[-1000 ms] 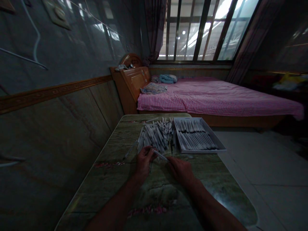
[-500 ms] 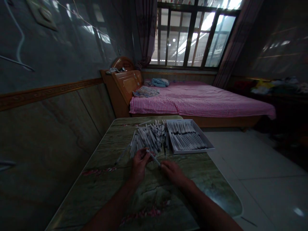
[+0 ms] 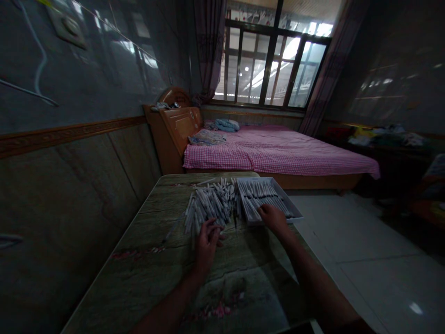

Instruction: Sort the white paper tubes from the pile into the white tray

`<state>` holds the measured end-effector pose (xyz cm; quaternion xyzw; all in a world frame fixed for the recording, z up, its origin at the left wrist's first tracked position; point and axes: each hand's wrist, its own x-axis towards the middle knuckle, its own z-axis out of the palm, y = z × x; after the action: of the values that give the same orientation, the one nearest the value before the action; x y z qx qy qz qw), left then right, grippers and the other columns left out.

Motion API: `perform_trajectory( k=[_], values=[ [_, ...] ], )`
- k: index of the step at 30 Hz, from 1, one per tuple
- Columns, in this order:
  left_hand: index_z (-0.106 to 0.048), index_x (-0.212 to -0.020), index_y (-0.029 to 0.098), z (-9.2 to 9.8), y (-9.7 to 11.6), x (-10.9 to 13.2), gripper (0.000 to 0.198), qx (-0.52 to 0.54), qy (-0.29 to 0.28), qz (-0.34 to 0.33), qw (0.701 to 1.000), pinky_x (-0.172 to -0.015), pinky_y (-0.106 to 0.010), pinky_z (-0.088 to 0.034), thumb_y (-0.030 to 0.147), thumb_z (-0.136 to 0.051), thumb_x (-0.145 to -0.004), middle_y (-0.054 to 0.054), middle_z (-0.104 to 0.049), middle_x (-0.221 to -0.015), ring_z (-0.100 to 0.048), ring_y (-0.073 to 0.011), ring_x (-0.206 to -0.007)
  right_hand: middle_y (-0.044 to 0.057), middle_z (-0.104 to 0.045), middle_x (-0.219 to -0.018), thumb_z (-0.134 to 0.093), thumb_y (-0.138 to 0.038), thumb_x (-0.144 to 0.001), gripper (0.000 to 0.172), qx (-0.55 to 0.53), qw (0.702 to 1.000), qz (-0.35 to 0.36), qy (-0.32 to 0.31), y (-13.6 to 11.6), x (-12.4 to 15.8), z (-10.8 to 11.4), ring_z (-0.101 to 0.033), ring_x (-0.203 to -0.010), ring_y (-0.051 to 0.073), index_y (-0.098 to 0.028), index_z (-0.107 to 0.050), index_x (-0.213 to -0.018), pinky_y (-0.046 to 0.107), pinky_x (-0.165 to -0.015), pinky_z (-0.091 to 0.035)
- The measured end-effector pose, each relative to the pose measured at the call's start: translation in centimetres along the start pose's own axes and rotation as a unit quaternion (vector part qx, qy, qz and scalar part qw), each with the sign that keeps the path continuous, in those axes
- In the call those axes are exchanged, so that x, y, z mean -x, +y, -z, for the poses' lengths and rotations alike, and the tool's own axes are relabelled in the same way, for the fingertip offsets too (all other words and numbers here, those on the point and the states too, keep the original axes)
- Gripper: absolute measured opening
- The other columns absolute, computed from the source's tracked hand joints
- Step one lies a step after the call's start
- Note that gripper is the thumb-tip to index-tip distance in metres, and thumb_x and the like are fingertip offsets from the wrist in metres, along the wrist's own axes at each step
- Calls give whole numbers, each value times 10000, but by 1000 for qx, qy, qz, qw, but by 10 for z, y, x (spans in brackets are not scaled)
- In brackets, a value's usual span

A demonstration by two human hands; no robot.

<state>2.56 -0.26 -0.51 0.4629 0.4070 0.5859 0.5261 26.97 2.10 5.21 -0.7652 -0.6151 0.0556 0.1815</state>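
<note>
My left hand (image 3: 208, 239) is at the near edge of a loose pile of white, slim pens (image 3: 212, 202), its fingers bent and apart with nothing seen between them. Over the near side of a shallow white box (image 3: 298, 217) is my right hand (image 3: 274, 219), fingers pressed together against the pens there. What it grips, if anything, is hidden. Inside the box, more pens (image 3: 259, 189) lie side by side in two rows, partly covered by my right hand.
The pile and box are on a green marble-patterned table (image 3: 156, 283). Behind it stands a bed (image 3: 278, 153) with a pink checked sheet. A tiled wall (image 3: 93, 195) runs along the left, and pale floor tiles (image 3: 347, 232) show at the right.
Both hands were together on one pen in front of the pile. My right hand has moved right and up to the box; my left has let go and its fingers have spread.
</note>
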Motion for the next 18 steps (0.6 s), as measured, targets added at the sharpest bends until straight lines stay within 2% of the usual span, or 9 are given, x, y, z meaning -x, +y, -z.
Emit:
perform_trajectory(
  k=[2,5,10,15,18],
  values=[
    [-545,-1094,193,-1,-1,1,476,-6,-6,-9,1000,-469,-223,-492,508,-670,-760,-58,-705,-876,-674,-152,-595,138,-742,-938,-472,-319,-941,313,81,996,-20,-30,3,-10,1,-684,-860,221,-164,-741,-900,266,-651,-385],
    [-558,-1070,190,-1,-2,0,442,-10,-2,-13,1000,-467,-228,-484,508,-644,-776,-55,-706,-860,-666,-149,-576,174,-737,-1012,-470,-322,-939,329,138,988,-31,-61,3,-17,-5,-694,-933,248,-148,-747,-964,283,-694,-419],
    [-562,-1049,189,-1,-1,-1,418,-11,9,-7,1000,-459,-220,-464,496,-638,-776,-51,-707,-852,-654,-139,-557,196,-729,-1044,-473,-313,-927,335,153,985,-37,-63,1,-21,-10,-693,-978,272,-130,-741,-1011,305,-732,-446],
    [-566,-1043,189,-1,1,0,402,-13,15,-13,1000,-470,-222,-470,495,-630,-791,-51,-705,-858,-652,-135,-561,187,-723,-1051,-505,-357,-921,333,156,985,-35,-67,1,-20,-8,-684,-991,279,-141,-731,-1033,319,-744,-448],
    [-567,-1046,191,0,3,1,414,-3,35,-23,999,-468,-220,-468,529,-606,-809,-51,-702,-858,-645,-129,-550,169,-716,-1060,-494,-352,-935,316,154,987,-26,-49,0,-15,-4,-678,-985,266,-155,-720,-1033,309,-742,-433]
  ],
)
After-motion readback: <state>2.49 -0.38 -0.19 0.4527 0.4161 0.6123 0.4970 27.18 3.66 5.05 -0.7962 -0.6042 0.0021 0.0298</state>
